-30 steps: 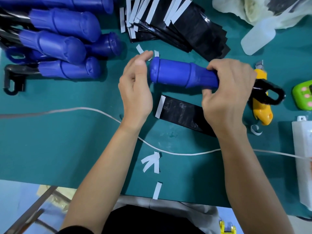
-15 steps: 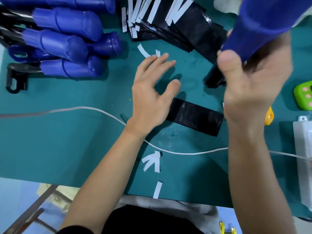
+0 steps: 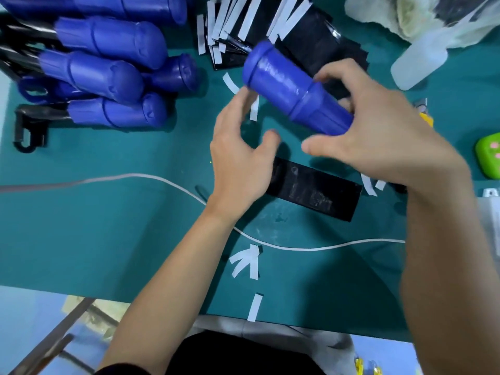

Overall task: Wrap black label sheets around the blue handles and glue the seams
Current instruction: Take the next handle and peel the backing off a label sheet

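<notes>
The right hand (image 3: pixel 378 136) has the blue handle (image 3: pixel 295 87) and it is up off the green mat (image 3: pixel 108 226). Fingers curl round the handle's narrow end, with the thumb jutting out to the left below it. The handle sits tilted, its broad capped end pointing up and to the left, in front of the near edge of the stack of black label sheets (image 3: pixel 303 36) at the top of the mat.

The left hand (image 3: pixel 238 158) hovers just beside it, holding nothing, fingers loosely bent and spread as if cupped. Its fingertips are right by the capped end; motion blur makes it hard to say whether they actually touch the handle.

Below both hands, one black label sheet (image 3: pixel 316 190) lies flat on the mat, its long side running left to right and dipping a little to the right, its left end tucked under the left hand. It is apart from the handle.

Off to the left lies the pile of blue handles (image 3: pixel 108 71), heaped side by side with caps pointing right. A white cable (image 3: pixel 162 180) snakes across the mat under both forearms. White paper strips (image 3: pixel 246 261) lie scattered near the front edge. At the upper right a translucent bottle (image 3: pixel 416 63) lies beside a plastic bag (image 3: pixel 405 17), and a green object (image 3: pixel 489 155) peeks in at the right edge.
</notes>
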`<state>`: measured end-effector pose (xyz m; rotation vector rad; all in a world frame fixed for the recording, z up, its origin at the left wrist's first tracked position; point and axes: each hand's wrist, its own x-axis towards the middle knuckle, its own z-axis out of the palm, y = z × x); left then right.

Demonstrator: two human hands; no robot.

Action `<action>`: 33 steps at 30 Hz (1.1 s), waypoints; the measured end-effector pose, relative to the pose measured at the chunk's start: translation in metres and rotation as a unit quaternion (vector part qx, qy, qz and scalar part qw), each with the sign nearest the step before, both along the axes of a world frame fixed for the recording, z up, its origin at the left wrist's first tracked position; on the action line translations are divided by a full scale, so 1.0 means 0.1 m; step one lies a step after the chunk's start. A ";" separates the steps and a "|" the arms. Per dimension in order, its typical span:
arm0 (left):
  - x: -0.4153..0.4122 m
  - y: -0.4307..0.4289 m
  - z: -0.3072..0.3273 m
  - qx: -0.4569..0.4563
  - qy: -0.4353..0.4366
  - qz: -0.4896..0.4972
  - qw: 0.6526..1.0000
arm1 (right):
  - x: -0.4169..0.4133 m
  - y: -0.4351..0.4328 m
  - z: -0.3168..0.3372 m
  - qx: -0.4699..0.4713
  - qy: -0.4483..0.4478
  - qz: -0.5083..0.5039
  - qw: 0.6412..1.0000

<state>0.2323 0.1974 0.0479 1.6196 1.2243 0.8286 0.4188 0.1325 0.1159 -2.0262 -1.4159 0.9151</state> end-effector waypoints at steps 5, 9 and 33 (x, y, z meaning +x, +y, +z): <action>-0.12 0.17 -0.07 0.063 0.066 0.057 0.994 | 0.07 0.28 -0.06 -0.113 -0.131 0.108 0.979; -0.11 0.21 -0.07 0.069 0.114 0.043 0.990 | 0.09 0.25 -0.16 -0.083 -0.173 0.104 0.976; -0.08 0.13 0.02 0.127 0.114 -0.015 0.985 | -0.04 -0.41 -0.54 0.192 -0.173 -0.175 0.950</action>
